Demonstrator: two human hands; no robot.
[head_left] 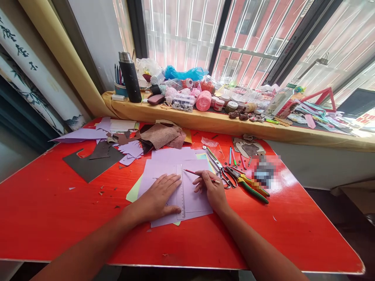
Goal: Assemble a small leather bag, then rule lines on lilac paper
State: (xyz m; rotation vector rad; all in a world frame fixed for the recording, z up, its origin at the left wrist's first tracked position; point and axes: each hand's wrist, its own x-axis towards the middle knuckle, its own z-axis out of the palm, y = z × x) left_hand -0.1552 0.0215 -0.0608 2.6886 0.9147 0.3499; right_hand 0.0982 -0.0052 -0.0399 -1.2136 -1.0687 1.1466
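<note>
Several purple sheets (166,160) lie stacked on the red table, with a green sheet (134,192) showing beneath. A clear ruler (181,195) stands lengthwise away from me on the top sheet. My left hand (158,196) lies flat on the paper, fingers stretched out, its fingertips and thumb on the ruler. My right hand (211,189) is closed round a dark red pencil (191,172), whose tip points left at the ruler's far part. Thin drawn lines show on the paper near both hands.
Right of the paper lie scissors (231,180), pliers (252,188) and coloured pens (233,157). Leather pieces (161,136) and a dark sheet (88,166) are at the back left. A black thermos (129,78) and jars (218,104) crowd the windowsill (158,115).
</note>
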